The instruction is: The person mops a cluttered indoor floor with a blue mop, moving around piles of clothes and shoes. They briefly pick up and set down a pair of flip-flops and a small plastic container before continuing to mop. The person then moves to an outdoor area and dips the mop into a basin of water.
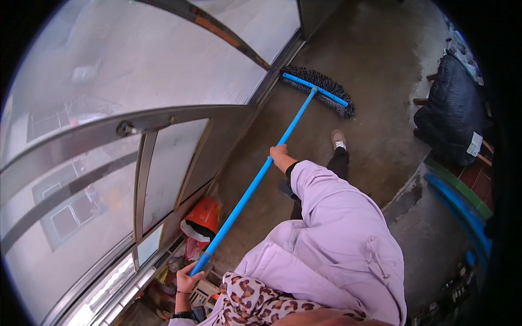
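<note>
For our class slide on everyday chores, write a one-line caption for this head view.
Both hands, left hand low and right hand higher, grip a blue-handled mop on a concrete floor.

Soft daylight through frosted panels, heavy fisheye bending, dark rim.

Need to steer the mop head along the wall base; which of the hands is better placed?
Probably the right hand: it grips the blue mop handle nearer the mop head. The left hand holds the far end.

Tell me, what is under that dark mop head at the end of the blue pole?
The mop head lies flat on grey concrete floor, close to the foot of the glass wall. Bare floor shows all round it; the patch directly beneath is covered by its dark fringe.
</note>
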Motion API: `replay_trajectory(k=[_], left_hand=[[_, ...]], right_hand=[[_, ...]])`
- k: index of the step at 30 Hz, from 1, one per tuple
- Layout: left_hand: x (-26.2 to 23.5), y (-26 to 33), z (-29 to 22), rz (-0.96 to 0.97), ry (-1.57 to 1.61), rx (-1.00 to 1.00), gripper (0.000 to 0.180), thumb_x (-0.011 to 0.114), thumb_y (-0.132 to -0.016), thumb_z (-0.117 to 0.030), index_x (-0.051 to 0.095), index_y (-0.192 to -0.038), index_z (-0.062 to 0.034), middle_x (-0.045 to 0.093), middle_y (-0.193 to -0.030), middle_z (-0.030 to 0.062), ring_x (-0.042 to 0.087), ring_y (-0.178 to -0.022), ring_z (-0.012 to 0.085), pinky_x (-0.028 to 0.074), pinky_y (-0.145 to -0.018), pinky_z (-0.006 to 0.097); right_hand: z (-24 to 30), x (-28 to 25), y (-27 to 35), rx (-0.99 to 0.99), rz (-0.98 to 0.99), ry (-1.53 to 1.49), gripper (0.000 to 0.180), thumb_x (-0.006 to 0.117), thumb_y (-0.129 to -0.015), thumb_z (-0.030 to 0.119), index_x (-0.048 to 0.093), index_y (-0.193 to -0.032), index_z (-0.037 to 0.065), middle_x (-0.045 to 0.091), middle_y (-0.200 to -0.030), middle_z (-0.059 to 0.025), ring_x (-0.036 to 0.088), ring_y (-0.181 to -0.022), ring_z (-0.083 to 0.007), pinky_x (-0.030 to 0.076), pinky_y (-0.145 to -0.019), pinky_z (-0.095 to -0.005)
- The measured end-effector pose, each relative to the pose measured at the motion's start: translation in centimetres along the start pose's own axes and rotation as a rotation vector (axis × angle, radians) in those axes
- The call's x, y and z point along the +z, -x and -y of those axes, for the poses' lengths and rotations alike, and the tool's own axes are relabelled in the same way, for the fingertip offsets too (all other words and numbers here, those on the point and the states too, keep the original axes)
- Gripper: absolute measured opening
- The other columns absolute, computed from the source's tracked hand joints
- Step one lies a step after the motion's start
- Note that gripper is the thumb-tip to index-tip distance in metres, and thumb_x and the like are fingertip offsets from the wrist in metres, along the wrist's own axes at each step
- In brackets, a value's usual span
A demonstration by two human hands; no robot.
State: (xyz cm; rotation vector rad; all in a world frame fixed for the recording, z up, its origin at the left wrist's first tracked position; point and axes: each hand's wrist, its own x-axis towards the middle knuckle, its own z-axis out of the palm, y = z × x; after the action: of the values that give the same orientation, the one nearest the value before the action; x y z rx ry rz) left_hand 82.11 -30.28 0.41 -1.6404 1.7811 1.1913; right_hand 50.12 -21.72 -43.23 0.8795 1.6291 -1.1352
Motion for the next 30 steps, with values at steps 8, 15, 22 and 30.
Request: replay_trajectory(k=[8, 15, 22, 30], left_hand=[[7.8, -9.0, -9.4, 0.122, -0.063, 0.049, 0.042, 0.068, -0.061, -0.005, 0.057, -0.101, 0.0007, 0.058, -0.080, 0.0020, 0.052, -0.069, 0.0070, 0.043, -0.065, 0.021], [15.8, -14.2, -22.7, 0.165, -0.124, 0.305, 0.040, 0.064, -0.064, -0.004, 0.055, -0.102, 0.0013, 0.054, -0.071, -0.0015, 0.047, -0.058, 0.0047, 0.040, -0.051, 0.019], [29.7, -23.2, -37.5, 0.201, -0.203, 0.602, 0.039, 0.061, -0.066, -0.011, 0.056, -0.103, -0.0029, 0.052, -0.067, -0.0016, 0.045, -0.060, 0.0040, 0.040, -0.055, 0.021], [46.7, -23.2, -44.7, 0.299, -0.179, 0.775, 0.039, 0.061, -0.062, -0.014, 0.056, -0.098, -0.0001, 0.054, -0.060, 0.0061, 0.049, -0.054, 0.0092, 0.042, -0.052, 0.026]], right_hand=[[13.6, -7.6, -9.6, -0.116, -0.210, 0.029, 0.046, 0.056, -0.070, 0.004, 0.026, -0.105, -0.003, 0.050, -0.089, -0.0222, 0.058, -0.066, -0.0306, 0.049, -0.053, -0.0374], [24.2, -14.5, -12.4, -0.086, -0.228, -0.003, 0.055, 0.058, -0.069, 0.008, 0.024, -0.112, 0.001, 0.047, -0.105, -0.0180, 0.052, -0.092, -0.0307, 0.050, -0.063, -0.0392], [32.2, -20.4, -10.0, -0.295, -0.223, -0.142, 0.054, 0.057, -0.068, 0.007, 0.026, -0.111, 0.001, 0.050, -0.096, -0.0192, 0.056, -0.081, -0.0318, 0.049, -0.052, -0.0416], [35.0, -33.5, -12.0, -0.349, -0.277, -0.070, 0.053, 0.044, -0.080, 0.019, 0.023, -0.126, 0.004, 0.042, -0.118, -0.0209, 0.041, -0.110, -0.0324, 0.037, -0.088, -0.0375]])
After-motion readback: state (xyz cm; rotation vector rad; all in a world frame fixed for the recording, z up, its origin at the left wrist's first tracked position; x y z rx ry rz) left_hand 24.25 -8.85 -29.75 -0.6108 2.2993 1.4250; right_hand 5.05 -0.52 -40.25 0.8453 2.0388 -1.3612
